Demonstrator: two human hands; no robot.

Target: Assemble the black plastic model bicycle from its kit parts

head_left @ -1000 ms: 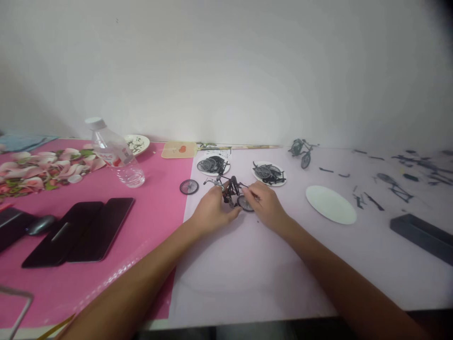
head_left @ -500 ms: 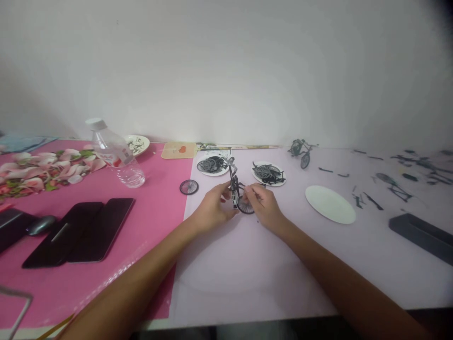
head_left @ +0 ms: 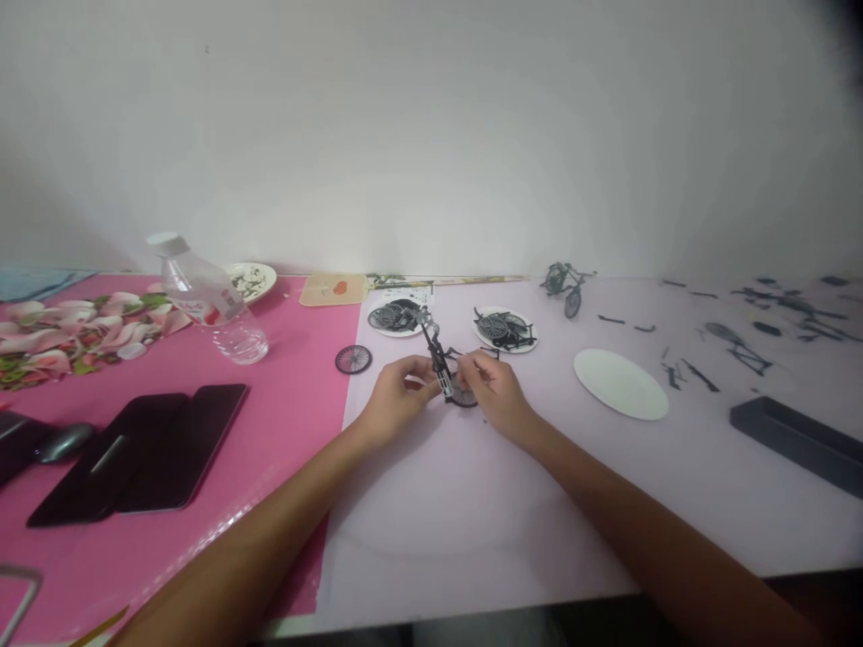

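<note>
My left hand (head_left: 397, 395) and my right hand (head_left: 495, 395) both pinch a small dark model bicycle (head_left: 441, 364) above the pale tabletop. The bicycle stands tilted on one wheel, its fork end pointing up and left. A loose black wheel (head_left: 353, 359) lies on the pink mat to the left of my left hand. Behind the hands sit two small white plates (head_left: 396, 317) (head_left: 505, 329) heaped with black bicycle parts.
An empty white plate (head_left: 620, 384) lies right of my hands. A finished green model bicycle (head_left: 566, 280) stands by the wall. A plastic bottle (head_left: 209, 301), dark phone cases (head_left: 145, 449), a mouse (head_left: 64, 440), scattered black parts (head_left: 694, 373) and a dark tray (head_left: 799, 440) occupy the sides.
The model bicycle was turned from lying low between my hands to standing tilted upright. The view has shifted slightly to the right and up.
</note>
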